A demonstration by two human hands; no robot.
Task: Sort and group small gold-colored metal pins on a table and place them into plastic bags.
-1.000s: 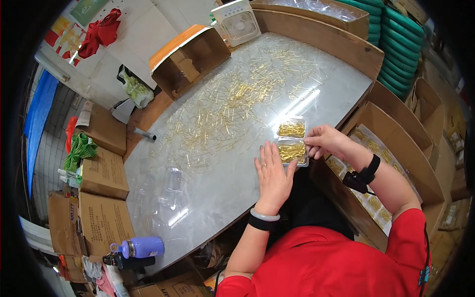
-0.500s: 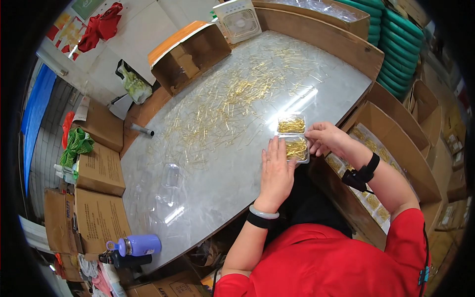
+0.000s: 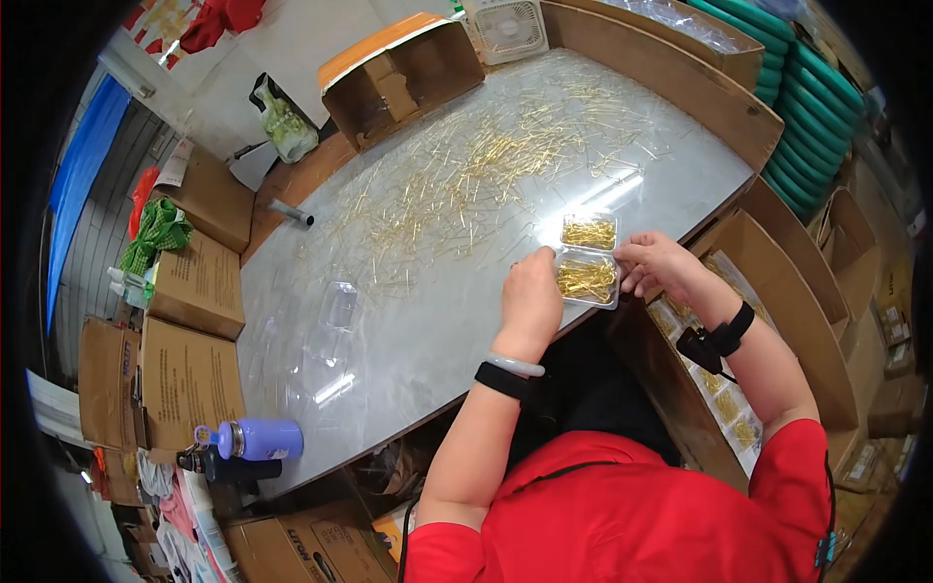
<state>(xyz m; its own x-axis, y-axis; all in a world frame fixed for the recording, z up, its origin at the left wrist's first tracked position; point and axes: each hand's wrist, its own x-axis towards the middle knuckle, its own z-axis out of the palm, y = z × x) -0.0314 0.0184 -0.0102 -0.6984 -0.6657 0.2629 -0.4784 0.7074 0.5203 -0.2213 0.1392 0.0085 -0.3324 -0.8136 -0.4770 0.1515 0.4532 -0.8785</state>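
Purple bottle (image 3: 260, 439) on the counter (image 3: 428, 340); loose gold hooks (image 3: 491, 154) scattered farther back; left hand (image 3: 532, 303), its fingers curled at the open clear box (image 3: 602, 303) near the front edge, hooks in both halves; right hand (image 3: 659, 262), fingers bent at the box's right side; whether either grips, I cannot tell

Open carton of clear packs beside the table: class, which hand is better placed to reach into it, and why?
Probably the right hand: nearer the carton, its forearm crosses before it in view. The left hand is at the clear pack's left edge.
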